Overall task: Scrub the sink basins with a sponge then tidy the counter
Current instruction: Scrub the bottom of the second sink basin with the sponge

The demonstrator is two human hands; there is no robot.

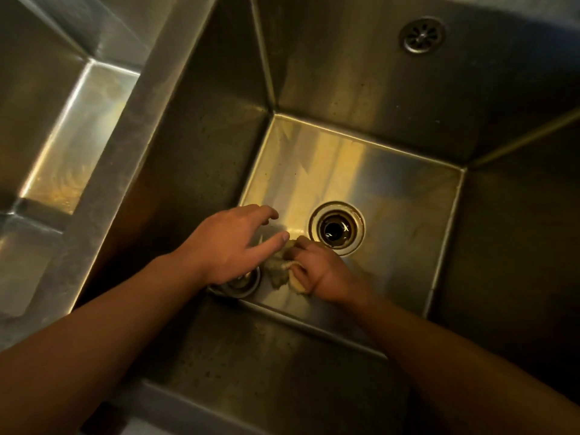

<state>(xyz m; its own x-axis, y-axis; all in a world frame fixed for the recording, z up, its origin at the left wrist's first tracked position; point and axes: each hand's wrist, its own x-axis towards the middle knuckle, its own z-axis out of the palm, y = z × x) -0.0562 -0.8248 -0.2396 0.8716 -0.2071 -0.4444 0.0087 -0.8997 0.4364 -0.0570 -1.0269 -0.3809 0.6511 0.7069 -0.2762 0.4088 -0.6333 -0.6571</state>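
Stainless steel fills the view: a deep sink basin (392, 189) whose near wall is speckled. On its floor, nearest, the right hand (326, 274) curls its fingers round a yellowish sponge (281, 266) and presses it down just beside the drain. The left hand (226, 243) hovers alongside, fingers loosely spread and gripping nothing (its forefinger seems to touch the sponge), its wrist over a loose strainer (243, 285) in the corner. Beyond lies the drain (336, 229), uncovered. Scrubbed-off grit or a torn sponge scrap could slip down it, and a sideways stroke might knock the strainer. Farther up is an overflow grate (422, 35); a second basin (75, 142) sits to the left. No brand or writing is readable.
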